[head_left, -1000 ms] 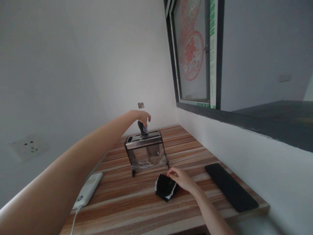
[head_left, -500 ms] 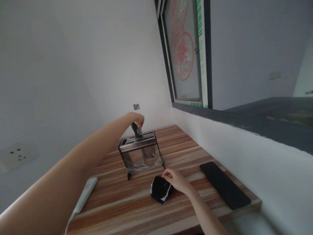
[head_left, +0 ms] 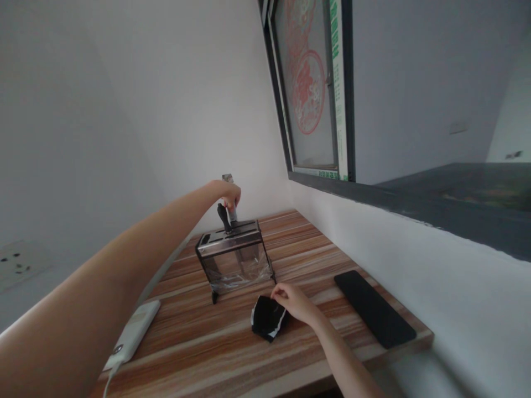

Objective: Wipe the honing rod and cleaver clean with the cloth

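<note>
At the back of the wood-grain table stands a knife block (head_left: 230,241) with clear sides and a slotted dark metal top. Over it, my left hand (head_left: 231,194) is closed around the grey handle of a knife (head_left: 233,214), whose lower part goes down into the block. A black handle (head_left: 224,217) sticks up from a slot just beside it. Nearer to me, my right hand (head_left: 287,298) pinches the upper edge of a small black packet (head_left: 267,319) with a ragged white rim. The packet lies on the table.
A white power strip (head_left: 136,329) with a cord lies at the left, partly behind my forearm. A long black flat object (head_left: 373,308) lies near the right wall. A dark window frame (head_left: 352,182) runs above it. A socket (head_left: 19,262) is on the left wall.
My left hand has risen slightly over the block, and more of the black handle and the grey handle shows below it. My right hand stays at the packet. The view has shifted a little.
</note>
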Demonstrator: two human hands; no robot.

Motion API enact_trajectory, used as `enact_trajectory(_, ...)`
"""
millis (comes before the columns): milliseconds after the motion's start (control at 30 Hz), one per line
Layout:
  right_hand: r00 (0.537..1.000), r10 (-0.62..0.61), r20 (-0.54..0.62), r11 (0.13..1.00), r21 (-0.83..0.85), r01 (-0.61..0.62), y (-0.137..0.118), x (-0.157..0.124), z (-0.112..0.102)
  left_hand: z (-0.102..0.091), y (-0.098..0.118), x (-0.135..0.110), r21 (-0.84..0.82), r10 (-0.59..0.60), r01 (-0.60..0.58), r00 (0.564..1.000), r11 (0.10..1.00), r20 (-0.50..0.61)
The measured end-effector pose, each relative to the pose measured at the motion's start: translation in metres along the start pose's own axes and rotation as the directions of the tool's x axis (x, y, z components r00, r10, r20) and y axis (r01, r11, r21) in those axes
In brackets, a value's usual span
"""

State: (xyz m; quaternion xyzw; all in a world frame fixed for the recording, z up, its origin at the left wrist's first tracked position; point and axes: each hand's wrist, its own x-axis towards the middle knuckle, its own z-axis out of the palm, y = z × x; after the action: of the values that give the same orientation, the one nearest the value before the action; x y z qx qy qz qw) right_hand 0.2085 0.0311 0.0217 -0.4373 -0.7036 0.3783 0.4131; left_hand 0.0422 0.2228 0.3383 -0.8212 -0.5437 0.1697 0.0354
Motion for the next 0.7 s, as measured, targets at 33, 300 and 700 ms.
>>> enact_trajectory(33, 1.000, 0.000, 0.001, 1.000, 0.001, 0.000, 0.000, 0.000, 0.000, -0.004, 0.001, -0.002, 0.004, -0.006, 0.006, 1.000, 1.000, 0.006)
enact_trajectory(300, 1.000, -0.013, -0.003, 1.000, -0.001, 0.013, -0.006, -0.003, -0.001, -0.051, 0.004, -0.029, 0.069, -0.060, 0.057, 0.997, 0.996, 0.038)
enact_trajectory(700, 1.000, -0.012, -0.008, 1.000, -0.010, 0.012, -0.005, -0.002, 0.001, -0.118, -0.002, -0.077, 0.240, -0.052, 0.071, 0.995, 0.968, -0.082)
